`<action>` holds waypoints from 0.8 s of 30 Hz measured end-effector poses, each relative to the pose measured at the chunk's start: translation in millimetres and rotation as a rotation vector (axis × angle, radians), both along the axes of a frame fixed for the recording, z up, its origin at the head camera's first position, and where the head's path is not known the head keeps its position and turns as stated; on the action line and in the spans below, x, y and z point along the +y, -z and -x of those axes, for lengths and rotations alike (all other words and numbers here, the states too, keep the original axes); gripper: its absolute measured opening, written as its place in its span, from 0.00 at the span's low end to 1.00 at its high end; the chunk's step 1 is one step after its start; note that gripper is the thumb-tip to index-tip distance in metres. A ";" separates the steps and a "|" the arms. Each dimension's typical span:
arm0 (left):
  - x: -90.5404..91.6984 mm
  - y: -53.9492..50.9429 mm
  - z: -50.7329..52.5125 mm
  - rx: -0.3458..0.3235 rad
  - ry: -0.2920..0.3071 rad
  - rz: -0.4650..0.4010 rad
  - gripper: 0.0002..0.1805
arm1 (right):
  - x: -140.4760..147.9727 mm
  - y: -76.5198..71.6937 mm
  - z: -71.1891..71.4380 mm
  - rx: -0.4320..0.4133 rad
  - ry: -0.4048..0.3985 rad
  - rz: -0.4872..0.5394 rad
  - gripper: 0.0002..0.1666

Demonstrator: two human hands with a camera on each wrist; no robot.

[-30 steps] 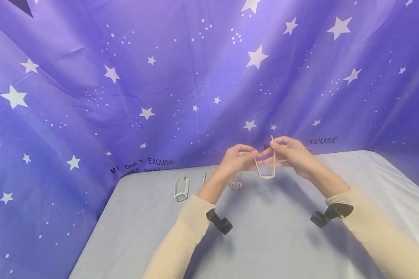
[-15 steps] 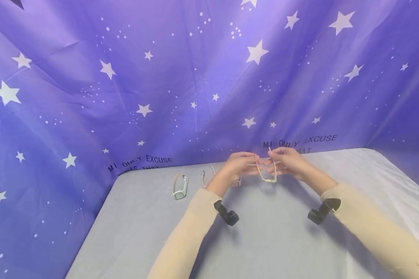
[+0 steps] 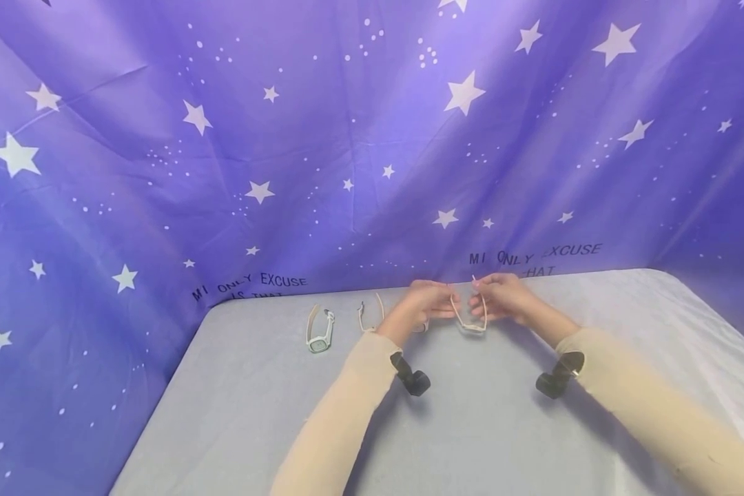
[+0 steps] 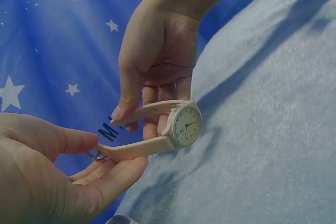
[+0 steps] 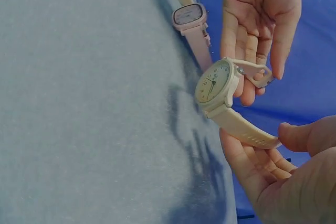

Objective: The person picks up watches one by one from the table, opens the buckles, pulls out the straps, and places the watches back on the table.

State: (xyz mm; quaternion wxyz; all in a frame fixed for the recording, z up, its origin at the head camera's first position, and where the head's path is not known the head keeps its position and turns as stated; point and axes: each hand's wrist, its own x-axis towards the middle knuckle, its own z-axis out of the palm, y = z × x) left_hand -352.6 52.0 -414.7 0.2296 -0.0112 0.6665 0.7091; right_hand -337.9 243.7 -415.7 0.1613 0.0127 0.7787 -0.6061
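Observation:
A cream wristwatch [image 3: 472, 329] with a round dial hangs between both hands at the table's far side, its strap unbuckled. My left hand [image 3: 426, 303] pinches the buckle end, seen closely at the lower left of the left wrist view. The holed strap end is pinched between the thumb and fingers of my right hand [image 3: 502, 297]. In the right wrist view the watch face [image 5: 214, 82] tilts toward the table. Just beyond my left hand lies a pink watch [image 5: 190, 17] with a squarish face, mostly hidden in the head view.
Left of my left hand, a pale green watch [image 3: 319, 343] and a cream-strapped watch [image 3: 372, 324] lie in a row on the grey cloth-covered table [image 3: 496, 427]. A purple star-print curtain [image 3: 359, 138] hangs behind the table's back edge.
Both hands have come down toward the table, carrying the cream wristwatch lower. Their grips on its two strap ends look the same. The other watches have not moved.

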 end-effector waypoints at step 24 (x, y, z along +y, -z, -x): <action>14.0 10.3 12.3 0.000 -0.073 0.135 0.14 | -1.2 15.7 15.8 0.019 0.077 -0.027 0.29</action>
